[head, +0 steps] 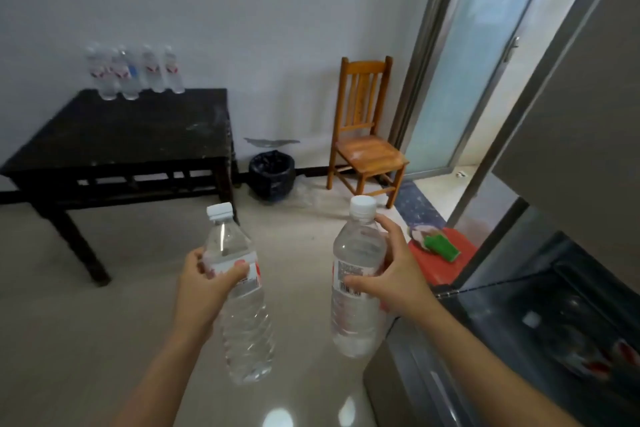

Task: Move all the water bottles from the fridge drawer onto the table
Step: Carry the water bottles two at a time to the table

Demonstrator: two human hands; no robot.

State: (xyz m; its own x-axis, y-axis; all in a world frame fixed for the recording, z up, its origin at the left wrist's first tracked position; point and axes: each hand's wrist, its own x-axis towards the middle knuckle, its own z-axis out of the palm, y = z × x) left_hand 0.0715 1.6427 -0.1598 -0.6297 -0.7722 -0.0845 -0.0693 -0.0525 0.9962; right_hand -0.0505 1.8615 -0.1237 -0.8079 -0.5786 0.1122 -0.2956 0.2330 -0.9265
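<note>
My left hand [204, 282] grips a clear water bottle [242, 308] with a white cap and red-white label, held upright over the floor. My right hand [398, 274] grips a second water bottle [356, 312] of the same kind beside it. Several water bottles [133, 74] stand at the back left of the black table [138, 135] against the wall. At the lower right the fridge drawer [554, 333] stands open, with more bottles [585, 354] dimly visible inside.
A black bin [272, 173] sits on the floor right of the table. A wooden chair [367, 135] stands by the glass door [485, 55]. A red stool [446, 256] with a green object is beside the fridge. Pale tiled floor lies between me and the table.
</note>
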